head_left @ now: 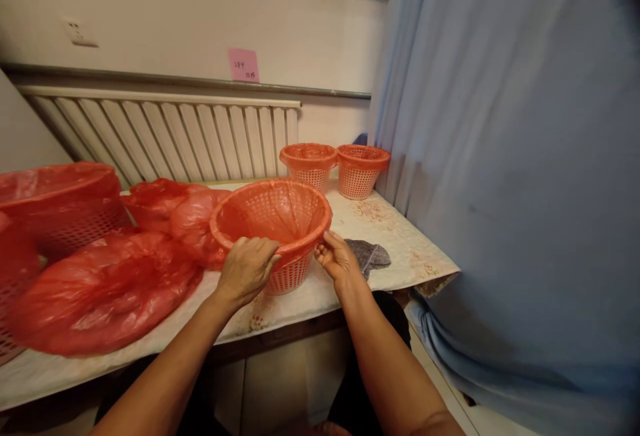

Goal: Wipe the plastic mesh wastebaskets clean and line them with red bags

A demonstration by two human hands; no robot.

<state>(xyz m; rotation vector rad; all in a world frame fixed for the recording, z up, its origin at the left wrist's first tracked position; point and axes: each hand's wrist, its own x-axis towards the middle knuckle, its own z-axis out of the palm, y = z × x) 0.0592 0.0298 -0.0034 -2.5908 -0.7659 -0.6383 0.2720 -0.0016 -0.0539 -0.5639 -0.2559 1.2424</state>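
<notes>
A plastic basket with holes in its wall (290, 276) stands in front of me on the covered table, lined with a red plastic bag (280, 213) folded out over its rim. My left hand (250, 266) grips the near rim, its fingers curled over the bag-covered edge. At the right side of the rim, my right hand (339, 257) pinches the bag's edge with thumb and curled fingers. A grey cloth (369, 256) lies just beyond my right hand.
Two smaller-looking lined baskets, one left (310, 175) and one right (357, 179), stand at the back. Red bags (115, 289) and a large lined basket (75, 216) crowd the left. A radiator (175, 136) lines the wall; a blue curtain (525, 156) hangs at right.
</notes>
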